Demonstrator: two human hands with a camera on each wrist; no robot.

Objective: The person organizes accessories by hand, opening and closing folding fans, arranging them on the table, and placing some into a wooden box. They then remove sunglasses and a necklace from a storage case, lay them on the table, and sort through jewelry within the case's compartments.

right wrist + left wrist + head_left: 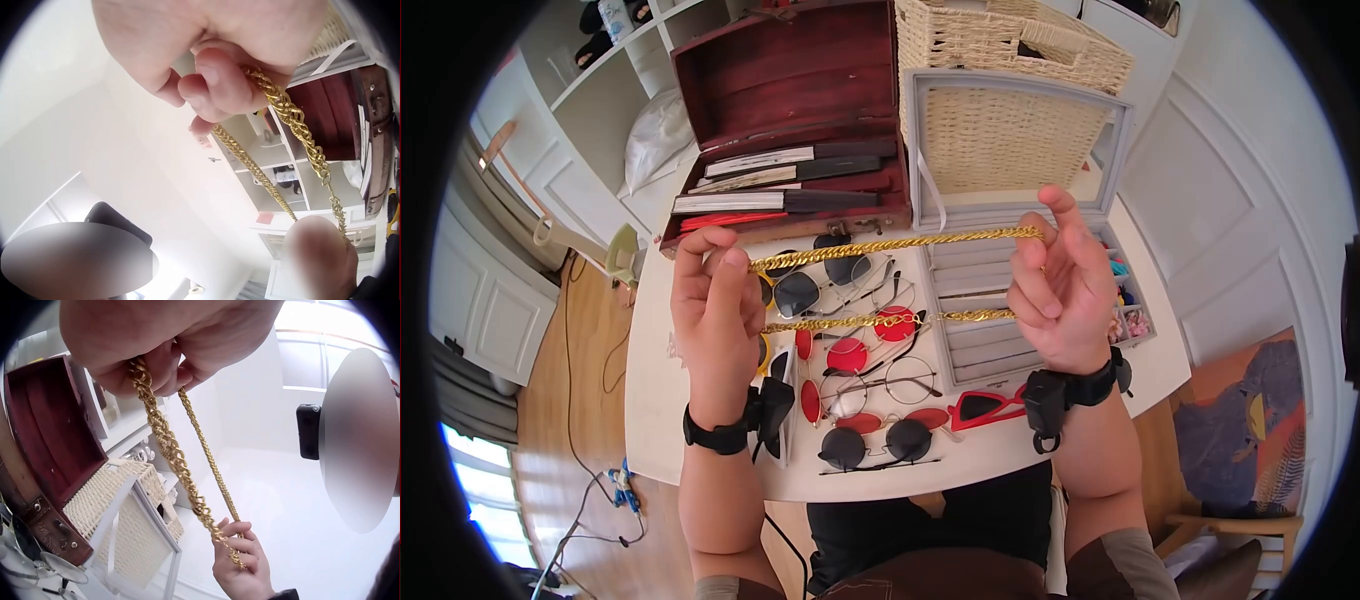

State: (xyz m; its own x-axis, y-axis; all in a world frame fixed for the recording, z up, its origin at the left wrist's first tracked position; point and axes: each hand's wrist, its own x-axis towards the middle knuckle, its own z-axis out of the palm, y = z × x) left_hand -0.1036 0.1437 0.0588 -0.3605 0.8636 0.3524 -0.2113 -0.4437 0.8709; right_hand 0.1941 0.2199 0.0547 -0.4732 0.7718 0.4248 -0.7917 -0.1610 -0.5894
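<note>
A gold chain necklace [880, 245] is stretched in a loop between both hands, above the table. At its left end the left hand [722, 325] grips it with curled fingers and thumb. The right hand [1062, 285] holds the other end, its fingers bent round the chain. Two strands run roughly parallel in the head view. In the left wrist view the thick strand [169, 447] hangs down from the near hand to the right hand [244, 565]. The right wrist view shows thinner links on the chain [300, 131] toward its far end.
Sunglasses and glasses [905, 440] with black, red and clear lenses lie below the chain. An open grey jewelry case [985, 370] is at the right, with small trinkets. Behind stand an open dark red box [790, 80] holding folded fans and a woven basket [1000, 35].
</note>
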